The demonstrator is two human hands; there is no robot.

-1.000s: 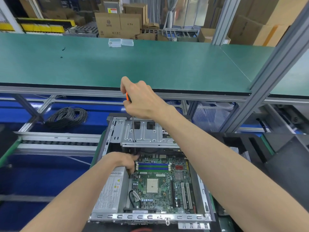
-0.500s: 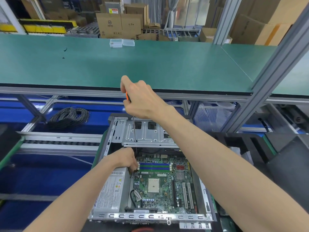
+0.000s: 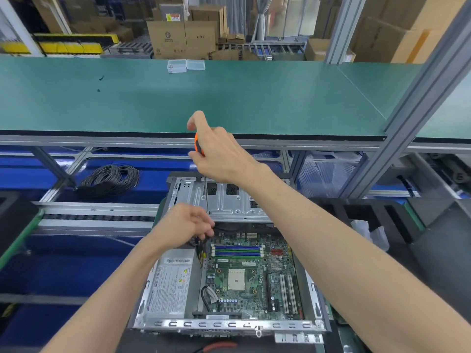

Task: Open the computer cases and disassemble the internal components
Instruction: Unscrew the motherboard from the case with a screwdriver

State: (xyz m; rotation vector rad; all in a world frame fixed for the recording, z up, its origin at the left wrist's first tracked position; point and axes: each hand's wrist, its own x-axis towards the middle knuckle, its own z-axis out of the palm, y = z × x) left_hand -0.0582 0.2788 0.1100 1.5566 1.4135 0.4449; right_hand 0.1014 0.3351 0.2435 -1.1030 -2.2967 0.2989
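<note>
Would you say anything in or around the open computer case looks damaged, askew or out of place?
Nothing stands out. The computer case sits square, its motherboard and power supply look intact. The right hand holds the screwdriver upright while the left hand works at its tip.

Bright even overhead light, soft shadows, wide-angle bend at edges, slight bg blur

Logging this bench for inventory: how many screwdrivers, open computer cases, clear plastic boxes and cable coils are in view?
Screwdriver: 1
Open computer case: 1
Clear plastic boxes: 2
Cable coil: 1
Total: 5
</note>
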